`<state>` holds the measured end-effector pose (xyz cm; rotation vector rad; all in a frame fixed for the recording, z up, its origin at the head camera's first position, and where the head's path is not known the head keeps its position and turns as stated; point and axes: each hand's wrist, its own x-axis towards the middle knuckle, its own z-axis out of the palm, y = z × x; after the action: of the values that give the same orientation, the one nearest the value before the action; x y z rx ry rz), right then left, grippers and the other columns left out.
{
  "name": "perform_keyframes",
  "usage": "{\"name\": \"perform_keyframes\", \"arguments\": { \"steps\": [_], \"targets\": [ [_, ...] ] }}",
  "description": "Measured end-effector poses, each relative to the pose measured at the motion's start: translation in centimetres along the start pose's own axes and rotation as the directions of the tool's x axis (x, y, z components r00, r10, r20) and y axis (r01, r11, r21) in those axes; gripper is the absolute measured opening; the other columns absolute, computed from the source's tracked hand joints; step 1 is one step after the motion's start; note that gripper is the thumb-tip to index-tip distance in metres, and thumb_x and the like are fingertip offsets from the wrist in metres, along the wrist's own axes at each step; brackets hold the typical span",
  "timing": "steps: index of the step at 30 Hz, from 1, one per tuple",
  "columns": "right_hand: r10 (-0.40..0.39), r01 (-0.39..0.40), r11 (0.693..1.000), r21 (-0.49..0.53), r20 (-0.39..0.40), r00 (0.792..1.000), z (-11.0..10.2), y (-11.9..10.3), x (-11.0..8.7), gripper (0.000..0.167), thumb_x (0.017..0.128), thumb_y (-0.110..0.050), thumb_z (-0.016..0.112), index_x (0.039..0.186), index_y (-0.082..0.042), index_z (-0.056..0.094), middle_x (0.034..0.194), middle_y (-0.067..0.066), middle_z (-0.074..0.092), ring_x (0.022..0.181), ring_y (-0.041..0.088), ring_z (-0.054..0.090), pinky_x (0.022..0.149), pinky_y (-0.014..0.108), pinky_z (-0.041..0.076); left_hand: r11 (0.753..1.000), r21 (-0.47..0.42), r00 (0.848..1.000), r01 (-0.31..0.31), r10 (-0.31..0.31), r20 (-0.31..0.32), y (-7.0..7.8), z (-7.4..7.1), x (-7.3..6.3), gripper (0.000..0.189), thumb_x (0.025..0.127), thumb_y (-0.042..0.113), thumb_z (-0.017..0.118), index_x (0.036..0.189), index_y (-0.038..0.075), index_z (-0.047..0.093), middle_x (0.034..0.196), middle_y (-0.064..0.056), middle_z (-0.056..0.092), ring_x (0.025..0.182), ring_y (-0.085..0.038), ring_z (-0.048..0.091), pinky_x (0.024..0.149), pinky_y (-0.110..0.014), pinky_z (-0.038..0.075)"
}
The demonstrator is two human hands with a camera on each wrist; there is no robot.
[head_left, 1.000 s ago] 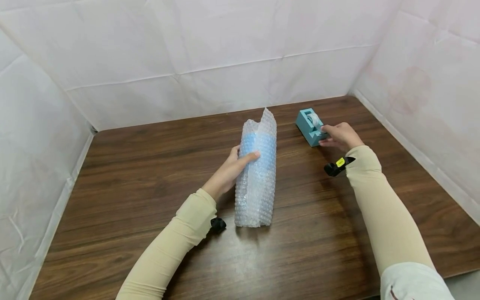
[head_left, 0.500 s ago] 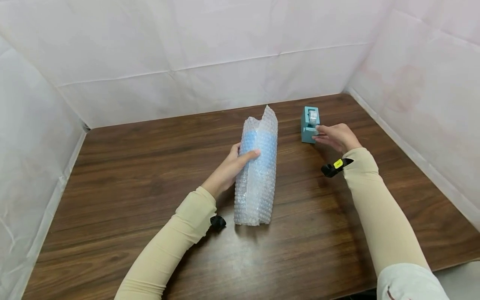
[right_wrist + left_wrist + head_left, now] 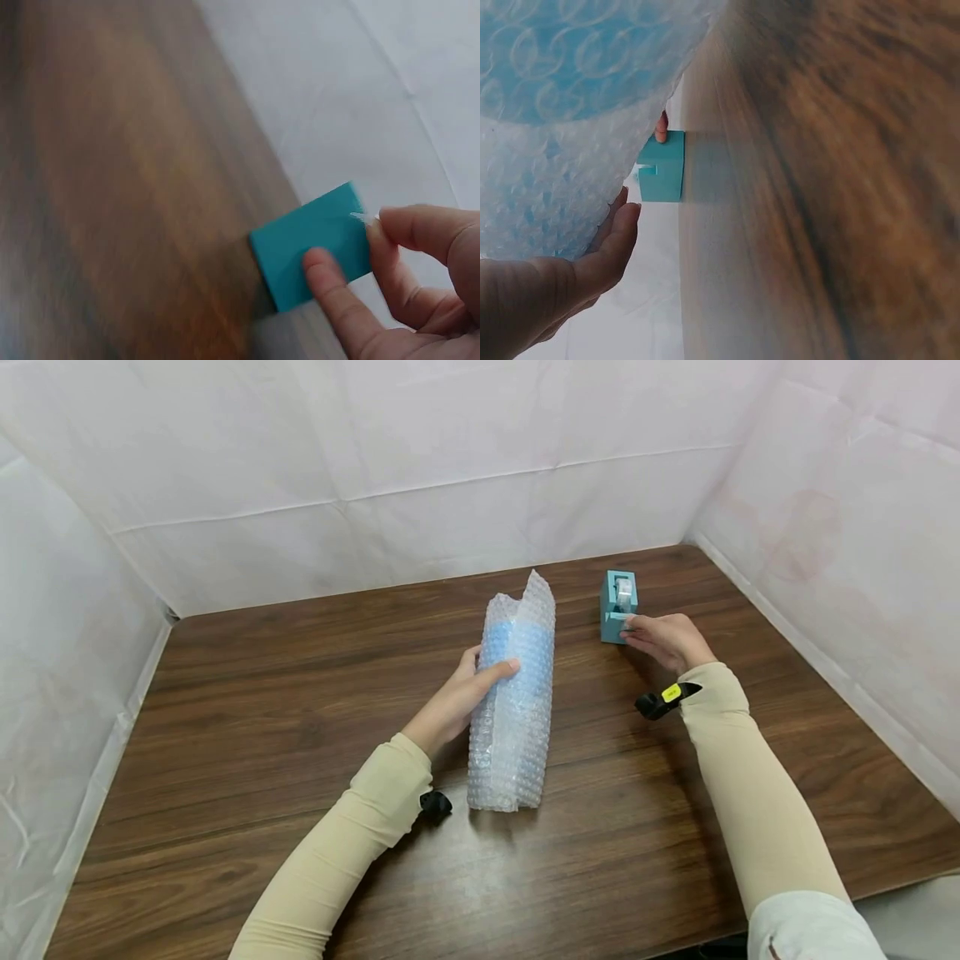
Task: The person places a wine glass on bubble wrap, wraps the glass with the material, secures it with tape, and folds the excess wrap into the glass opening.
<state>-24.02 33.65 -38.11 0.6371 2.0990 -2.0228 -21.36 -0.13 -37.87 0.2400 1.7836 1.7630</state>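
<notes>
In the head view, my left hand (image 3: 461,697) grips a bubble-wrapped bundle (image 3: 513,752) from its left side, thumb lying across the front. Something light blue shows through the upper half of the wrap. To the right stands a teal tape dispenser (image 3: 611,627) with a roll of clear tape (image 3: 623,591). My right hand (image 3: 663,637) is at the dispenser's front. Seen from the right wrist, its thumb and a finger pinch a bit of clear tape (image 3: 363,217), while another finger lies over the dispenser's teal face (image 3: 285,247). The left wrist view shows the bundle (image 3: 555,172) close up.
A dark wooden table (image 3: 300,693) carries everything. White sheeting (image 3: 450,460) hangs behind it and along both sides. A black wrist camera (image 3: 435,806) sits under the left wrist, and another camera (image 3: 656,703) under the right.
The tape dispenser has turned so its front faces me more squarely. My right hand has shifted slightly left and nearer. The left hand and bundle have stayed almost still.
</notes>
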Motion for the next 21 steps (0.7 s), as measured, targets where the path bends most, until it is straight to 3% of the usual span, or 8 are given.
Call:
{"name": "perform_keyframes", "arguments": {
  "steps": [6,11,13,17,21],
  "targets": [
    [0.09,-0.099,0.974,0.204,0.056,0.994,-0.2,-0.4,-0.5,0.025,0.095,-0.018,0.058,0.115,-0.005,0.048,0.118,0.007,0.045,0.109,0.015,0.061,0.105,0.025,0.04,1.0,-0.021,1.0,0.0,0.0,-0.003,0.0,0.0,-0.2,0.082,0.091,0.039,0.061,0.152,0.021,0.009,0.146,-0.012,0.033,0.127,-0.03,0.044,0.106,-0.049,0.039],
    [0.127,-0.147,0.944,0.294,0.085,0.988,-0.1,-0.7,-0.6,0.018,0.096,-0.019,0.058,0.11,-0.009,0.051,0.114,0.005,0.045,0.115,0.018,0.057,0.107,0.027,0.037,0.999,-0.031,1.0,0.009,-0.009,-0.007,0.1,-0.2,-0.3,0.082,0.091,0.039,0.062,0.152,0.022,0.009,0.144,-0.012,0.035,0.126,-0.03,0.046,0.104,-0.048,0.04],
    [0.12,-0.134,0.958,0.254,0.07,0.99,0.0,-0.6,-0.6,0.021,0.095,-0.019,0.059,0.111,-0.008,0.051,0.115,0.005,0.046,0.114,0.017,0.058,0.107,0.027,0.038,0.999,-0.034,1.0,0.011,-0.011,-0.008,0.2,-0.2,-0.3,0.082,0.091,0.039,0.062,0.152,0.022,0.009,0.144,-0.012,0.036,0.126,-0.03,0.046,0.104,-0.048,0.04],
    [0.069,-0.071,0.995,0.073,0.026,0.997,0.3,-0.2,-0.5,0.05,0.095,-0.022,0.059,0.137,-0.002,0.041,0.125,0.008,0.044,0.105,0.009,0.063,0.102,0.024,0.043,0.999,-0.033,1.0,0.009,-0.009,-0.003,0.1,-0.2,-0.5,0.083,0.091,0.039,0.061,0.152,0.022,0.008,0.144,-0.012,0.035,0.126,-0.03,0.046,0.104,-0.048,0.04],
    [0.015,-0.014,0.997,-0.073,0.01,1.0,0.3,0.3,-0.4,0.069,0.096,-0.027,0.057,0.146,0.01,0.027,0.136,0.012,0.04,0.098,0.002,0.066,0.097,0.021,0.046,0.999,-0.033,1.0,0.006,-0.006,-0.003,0.1,-0.2,-0.5,0.082,0.091,0.038,0.061,0.152,0.022,0.009,0.143,-0.012,0.036,0.126,-0.03,0.046,0.104,-0.048,0.041]
  ]
}}
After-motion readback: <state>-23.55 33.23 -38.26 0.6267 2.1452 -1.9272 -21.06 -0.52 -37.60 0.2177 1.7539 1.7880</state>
